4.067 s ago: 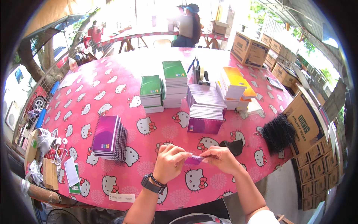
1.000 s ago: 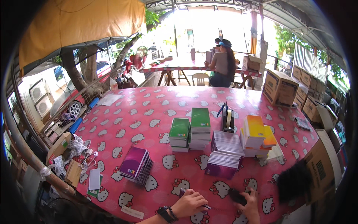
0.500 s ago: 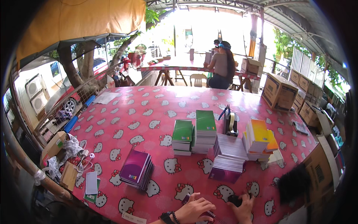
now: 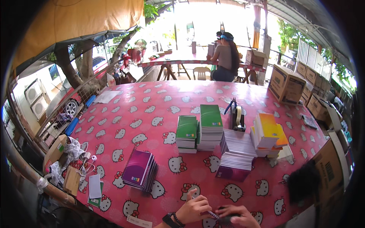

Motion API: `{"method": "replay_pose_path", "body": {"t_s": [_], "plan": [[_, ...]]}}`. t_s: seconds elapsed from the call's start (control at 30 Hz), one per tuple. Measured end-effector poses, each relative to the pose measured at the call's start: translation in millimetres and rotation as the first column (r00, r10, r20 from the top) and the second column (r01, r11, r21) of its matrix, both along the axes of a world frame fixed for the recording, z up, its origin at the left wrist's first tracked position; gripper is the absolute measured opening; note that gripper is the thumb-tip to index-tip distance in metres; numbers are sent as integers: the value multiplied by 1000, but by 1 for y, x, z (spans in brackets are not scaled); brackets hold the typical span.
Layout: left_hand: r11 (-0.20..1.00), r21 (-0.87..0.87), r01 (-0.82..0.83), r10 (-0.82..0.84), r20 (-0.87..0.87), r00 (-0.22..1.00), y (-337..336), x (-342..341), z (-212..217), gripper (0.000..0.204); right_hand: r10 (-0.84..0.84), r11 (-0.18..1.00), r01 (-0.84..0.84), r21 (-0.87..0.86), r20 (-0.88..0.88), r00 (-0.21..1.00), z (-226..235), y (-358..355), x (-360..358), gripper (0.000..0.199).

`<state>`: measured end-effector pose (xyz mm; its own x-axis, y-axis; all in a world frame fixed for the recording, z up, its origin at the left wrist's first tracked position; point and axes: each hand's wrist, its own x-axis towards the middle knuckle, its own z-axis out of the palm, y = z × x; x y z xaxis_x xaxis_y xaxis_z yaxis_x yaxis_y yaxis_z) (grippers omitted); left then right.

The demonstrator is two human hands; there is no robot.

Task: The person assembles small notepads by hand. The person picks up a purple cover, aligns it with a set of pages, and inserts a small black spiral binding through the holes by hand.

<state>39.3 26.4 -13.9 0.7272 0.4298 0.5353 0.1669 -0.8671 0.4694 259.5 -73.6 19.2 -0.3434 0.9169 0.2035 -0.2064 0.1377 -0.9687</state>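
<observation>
At the table's near edge, my left hand (image 4: 194,209) is closed around a thin spiral-bound notebook (image 4: 213,215), mostly hidden by the fingers. My right hand (image 4: 240,216) meets it from the right, fingers curled over a small black object (image 4: 227,219) whose kind I cannot make out. Ahead and left lies a stack of purple spiral notebooks (image 4: 137,167). Ahead and right, another pile of notebooks (image 4: 238,154) shows its white page edges, with a purple cover at the bottom. Two green notebook stacks (image 4: 187,128) stand behind, and yellow and orange notebooks (image 4: 268,127) sit farther right.
A tape dispenser (image 4: 238,119) and blue-handled pliers (image 4: 229,106) stand behind the piles. Cardboard boxes (image 4: 286,84) line the right side. Cables and a wooden block (image 4: 71,178) lie at left. A person (image 4: 225,57) sits at a far table.
My right hand has moved left with the black object, up to the notebook. My left hand has raised and tilted the notebook slightly. The view has shifted a little.
</observation>
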Motion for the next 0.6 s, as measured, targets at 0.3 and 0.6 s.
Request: {"method": "replay_pose_path", "body": {"t_s": [0.3, 0.6], "plan": [[994, -106, -31, 30, -8, 1000, -2, -4, 2, 31, -141, 981, 157, -113, 132, 981, 16, 15, -13, 45], [986, -158, -55, 56, 2, 998, -5, -6, 6, 70, -248, 940, 320, -119, 408, 879, 7, 22, -16, 43]]}}
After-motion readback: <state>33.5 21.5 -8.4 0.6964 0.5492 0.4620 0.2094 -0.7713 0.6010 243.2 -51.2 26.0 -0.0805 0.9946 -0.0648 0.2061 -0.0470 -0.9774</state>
